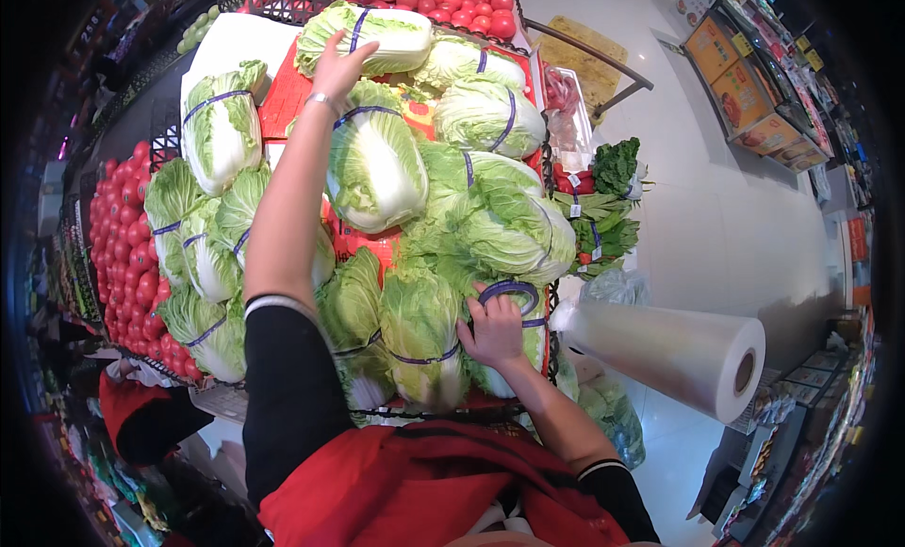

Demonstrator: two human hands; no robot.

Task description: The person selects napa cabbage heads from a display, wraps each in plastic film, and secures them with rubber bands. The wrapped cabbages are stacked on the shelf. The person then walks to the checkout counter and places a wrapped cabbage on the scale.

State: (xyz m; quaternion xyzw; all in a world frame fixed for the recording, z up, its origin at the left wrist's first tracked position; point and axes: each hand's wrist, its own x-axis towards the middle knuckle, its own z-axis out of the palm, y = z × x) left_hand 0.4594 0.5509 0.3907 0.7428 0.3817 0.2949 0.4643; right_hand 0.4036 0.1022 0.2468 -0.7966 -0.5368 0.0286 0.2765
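My left hand [343, 63] reaches to the far side of the display, fingers spread on or just over a napa cabbage [396, 39] bound with purple tape; whether it touches is hard to tell. A roll of purple tape [510, 292] is in my right hand [495, 328], its ring standing out beyond the fingers, above leafy cabbages near the right edge. Between my arms lie more taped cabbages, among them a large pale one [382, 169] in the middle and a leafy one [421, 335] close to my body. Red sheeting shows beneath them.
Tomatoes fill the left side [131, 243] and far end [459, 6]. A big roll of clear plastic bags [664, 353] juts out at right. Bundled greens [604, 236] and a metal rail [594, 49] flank the display's right edge. A person's red-and-black clothing [148, 413] shows at lower left.
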